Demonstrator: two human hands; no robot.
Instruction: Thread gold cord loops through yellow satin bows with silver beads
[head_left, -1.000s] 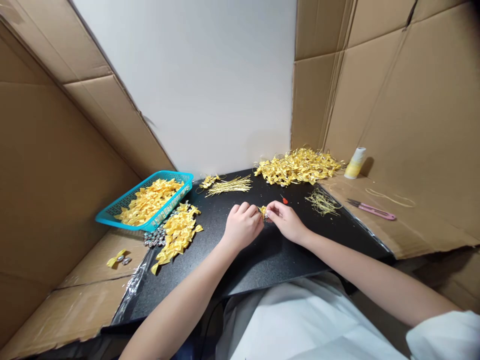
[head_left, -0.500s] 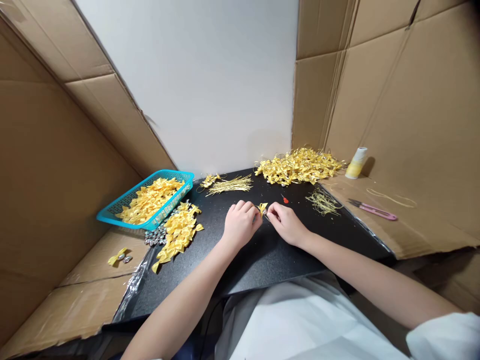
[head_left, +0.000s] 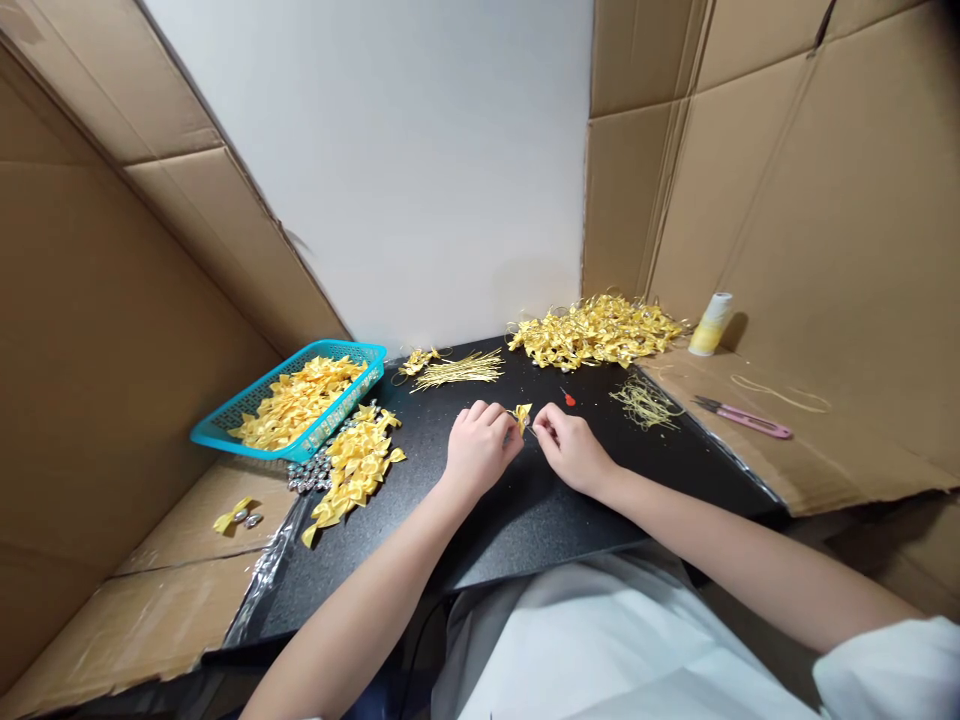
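Note:
My left hand [head_left: 482, 447] is closed over the middle of the black tabletop [head_left: 517, 525], pinching a small yellow ribbon bow [head_left: 523, 413] whose tip sticks out past the fingers. A small silvery bit shows beside the bow, too small to make out clearly. Just to the right, my right hand [head_left: 571, 446] is closed in a pinch close to the bow; whatever sits between its fingertips is too fine to name. Behind that hand lies a small red-handled tool [head_left: 569, 399] with a thin metal end.
Left of my hands are a teal basket [head_left: 217, 437] of yellow bows, a loose heap of bows [head_left: 356, 470] and silver bells [head_left: 309, 473]. Behind lie gold cords [head_left: 461, 370] and corded bows [head_left: 596, 332]. Rightward are thread scraps [head_left: 646, 403], pink snips [head_left: 744, 417] and a thread spool [head_left: 710, 325].
Both hands stay nearly in place around the bow, with only slight finger movement. The whole view has shifted a little.

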